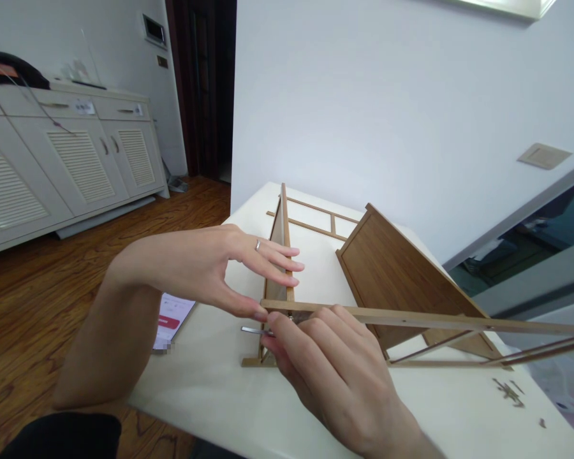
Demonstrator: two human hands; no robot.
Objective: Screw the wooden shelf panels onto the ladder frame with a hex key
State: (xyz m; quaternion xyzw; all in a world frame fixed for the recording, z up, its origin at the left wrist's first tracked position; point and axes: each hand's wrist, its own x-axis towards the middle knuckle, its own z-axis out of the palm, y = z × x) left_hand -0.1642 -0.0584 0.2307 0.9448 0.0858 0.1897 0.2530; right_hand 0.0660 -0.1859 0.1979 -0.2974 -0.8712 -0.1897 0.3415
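My left hand [249, 258] reaches in from the left with its fingers stretched over the upright wooden side panel [278, 239]. Its thumb touches the corner where that panel meets a long wooden rail [411, 319]. Just below this corner my right hand [335, 370] is closed in a pinch around a thin metal hex key [252, 330]. The key's silver arm sticks out to the left; its other end is hidden by my fingers. A metal fitting [291, 315] shows beside the right fingertips, under the rail.
A large brown wooden panel [397, 274] leans across the frame, with a slim slatted frame [316, 226] behind it. Loose screws [509, 392] lie on the white table [210, 389] at right. A phone [175, 319] lies near the left edge. A wall [363, 108] rises behind.
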